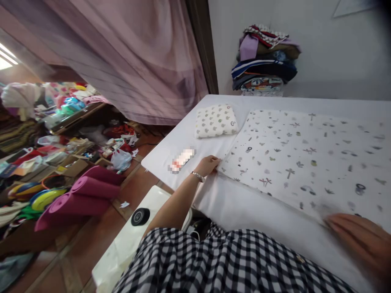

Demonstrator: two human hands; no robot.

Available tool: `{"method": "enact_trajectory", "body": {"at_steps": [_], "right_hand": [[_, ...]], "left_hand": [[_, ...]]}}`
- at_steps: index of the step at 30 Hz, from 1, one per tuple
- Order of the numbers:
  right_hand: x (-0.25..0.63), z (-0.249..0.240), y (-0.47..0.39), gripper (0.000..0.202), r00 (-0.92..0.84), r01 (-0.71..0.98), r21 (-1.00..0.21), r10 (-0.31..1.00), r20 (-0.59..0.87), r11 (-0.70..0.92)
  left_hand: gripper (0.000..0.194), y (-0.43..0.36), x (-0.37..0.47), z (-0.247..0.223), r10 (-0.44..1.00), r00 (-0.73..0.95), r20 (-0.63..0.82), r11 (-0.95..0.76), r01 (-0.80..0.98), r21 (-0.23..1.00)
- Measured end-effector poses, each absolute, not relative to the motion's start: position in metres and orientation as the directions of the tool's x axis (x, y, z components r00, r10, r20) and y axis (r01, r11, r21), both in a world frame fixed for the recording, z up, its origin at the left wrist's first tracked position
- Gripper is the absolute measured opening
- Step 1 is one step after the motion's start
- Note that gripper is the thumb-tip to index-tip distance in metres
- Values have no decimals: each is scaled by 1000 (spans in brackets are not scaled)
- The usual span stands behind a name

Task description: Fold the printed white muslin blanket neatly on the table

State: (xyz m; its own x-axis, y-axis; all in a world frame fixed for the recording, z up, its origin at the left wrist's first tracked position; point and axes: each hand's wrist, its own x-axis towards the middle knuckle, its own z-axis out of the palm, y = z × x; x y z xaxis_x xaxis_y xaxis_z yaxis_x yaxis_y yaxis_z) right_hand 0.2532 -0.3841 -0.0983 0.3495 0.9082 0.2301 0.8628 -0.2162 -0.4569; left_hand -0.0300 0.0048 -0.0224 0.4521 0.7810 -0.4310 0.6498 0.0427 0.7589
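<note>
A white cloth point(275, 154) printed with palm trees, rainbows and leaves is spread flat on the white-covered table point(171, 146). My left hand point(208, 164), with a bracelet at the wrist, is closed on the cloth's near left corner. Smeared by motion, my right hand point(362, 238) is over the near edge at the right; its grip cannot be made out. Beyond my left hand lies a folded white cloth point(216, 121) with a green print. A small pixelated oblong item point(182, 160) rests nearer the table's left edge.
A tall stack of folded clothes point(265, 61) stands by the wall. Pink curtains point(146, 57) hang at the left. Below is a white stool-like surface point(122, 244) bearing a round black object point(140, 217). Rolled pink mats point(82, 193), boxes and bags crowd the tiled floor.
</note>
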Motion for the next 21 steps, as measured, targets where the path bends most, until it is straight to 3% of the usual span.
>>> {"method": "enact_trajectory", "body": {"at_steps": [4, 7, 11, 16, 21], "right_hand": [[228, -83, -328, 33, 174, 912, -401, 966, 190, -86], [213, -66, -291, 41, 84, 939, -345, 981, 172, -20], [200, -52, -251, 49, 2, 951, -308, 993, 120, 36], [183, -52, -216, 42, -98, 942, -312, 991, 94, 123], [172, -55, -205, 38, -100, 951, -280, 989, 108, 127]], "left_hand": [[20, 0, -40, -20, 749, 483, -454, 52, 640, 767], [16, -4, -45, -18, 724, 474, -501, 165, 586, 793], [28, -10, -51, -19, 699, 479, -531, 266, 516, 814], [40, -19, -51, -32, 757, 488, -434, 159, 507, 847], [37, -24, -48, -41, 816, 475, -330, 54, 505, 861]]}}
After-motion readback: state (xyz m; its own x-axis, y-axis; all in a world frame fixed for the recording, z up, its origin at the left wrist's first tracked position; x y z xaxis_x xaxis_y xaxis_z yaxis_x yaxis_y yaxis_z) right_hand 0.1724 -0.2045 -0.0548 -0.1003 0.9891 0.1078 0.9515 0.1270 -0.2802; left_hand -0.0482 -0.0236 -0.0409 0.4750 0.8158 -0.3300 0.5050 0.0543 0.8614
